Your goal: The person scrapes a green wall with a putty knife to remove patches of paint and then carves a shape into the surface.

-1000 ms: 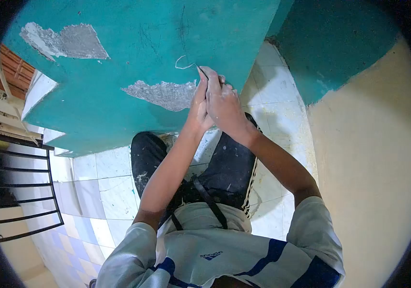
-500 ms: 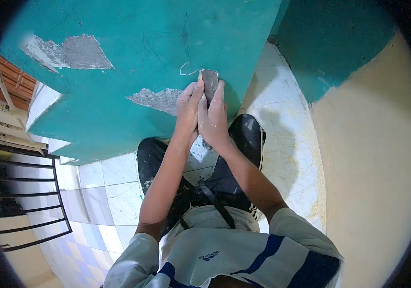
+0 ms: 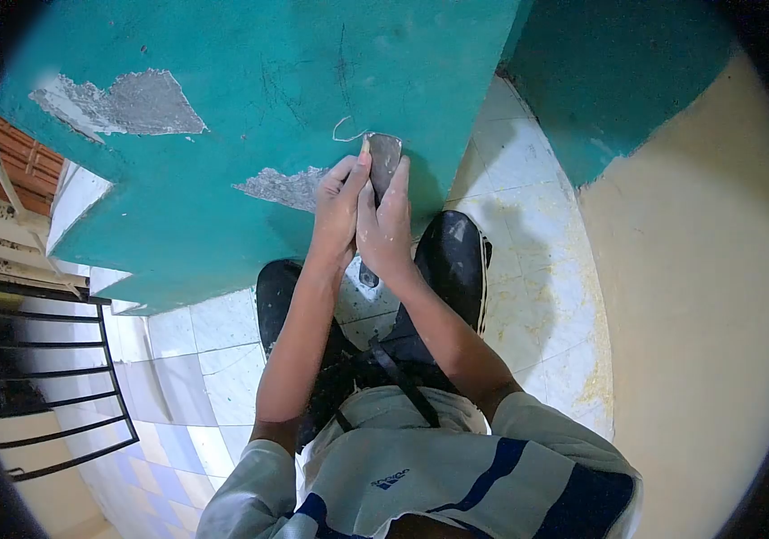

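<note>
Both hands are closed round a scraper with a flat grey blade (image 3: 386,160); the dark end of its handle shows below the wrists. My left hand (image 3: 337,211) grips from the left side, its thumb pointing up along the blade's edge. From the right, my right hand (image 3: 386,232) wraps the tool with fingers along the blade. White dust coats the fingers. The blade's top edge lies against the teal wall (image 3: 249,54), just right of a thin pale curved scratch. A bare grey patch (image 3: 281,187) of stripped paint lies beside my left hand.
A larger stripped patch (image 3: 146,101) marks the wall at upper left. Pale floor tiles (image 3: 515,225) run beneath my dark-trousered knees (image 3: 452,247). A black metal grille (image 3: 52,386) stands at left, and a cream wall (image 3: 690,269) rises at right.
Both hands and the scraper have shifted slightly left across the wall. The handle's lower end has swung left, so the tool leans more. The grip is the same.
</note>
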The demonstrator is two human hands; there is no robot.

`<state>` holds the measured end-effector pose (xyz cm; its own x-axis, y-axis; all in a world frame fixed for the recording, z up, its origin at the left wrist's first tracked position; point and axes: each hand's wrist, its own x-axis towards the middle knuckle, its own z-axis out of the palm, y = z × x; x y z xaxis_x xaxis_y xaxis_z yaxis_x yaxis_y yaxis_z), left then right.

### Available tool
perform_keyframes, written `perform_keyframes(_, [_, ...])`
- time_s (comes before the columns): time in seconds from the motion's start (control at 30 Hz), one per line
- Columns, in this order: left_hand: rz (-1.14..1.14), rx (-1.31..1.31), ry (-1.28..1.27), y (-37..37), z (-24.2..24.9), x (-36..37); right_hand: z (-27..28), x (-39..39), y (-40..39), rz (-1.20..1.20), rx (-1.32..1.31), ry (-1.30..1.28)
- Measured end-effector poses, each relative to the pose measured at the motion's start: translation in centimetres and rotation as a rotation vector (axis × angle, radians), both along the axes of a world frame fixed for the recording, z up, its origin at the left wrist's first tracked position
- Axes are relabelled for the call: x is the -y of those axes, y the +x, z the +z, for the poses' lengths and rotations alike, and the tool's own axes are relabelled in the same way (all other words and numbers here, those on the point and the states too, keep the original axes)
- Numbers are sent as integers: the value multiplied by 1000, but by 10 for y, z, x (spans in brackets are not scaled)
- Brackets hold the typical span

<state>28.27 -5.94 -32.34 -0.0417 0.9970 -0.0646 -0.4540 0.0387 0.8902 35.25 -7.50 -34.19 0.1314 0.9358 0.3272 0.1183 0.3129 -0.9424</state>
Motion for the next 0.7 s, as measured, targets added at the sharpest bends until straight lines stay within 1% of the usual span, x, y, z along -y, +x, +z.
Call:
perform_keyframes(0.07, [28,-9,10,0,5,3,-1,-1,-5,-21,-8,45])
perform_keyframes(0.1, [2,-14,7,-2,3,2,-1,-1,-6,-25,-8,67])
perform_keyframes(0.2, [-42,-22,12,-11,-4,-2,10,3,-7,7,-53,-9])
perform_keyframes(0.43, [-74,-95,12,-18,0,-3,-3,2,-19,-80,-57,64])
perform_keyframes(0.53, [-95,-111,11,-19,3,-2,6,4,-18,-47,-91,56])
perform_keyframes(0.63, [-113,-118,11,-21,-1,-7,0,2,-23,-131,-30,78])
perform_keyframes(0.7, [-120,-119,11,-22,-1,-8,1,3,-24,-122,-44,53])
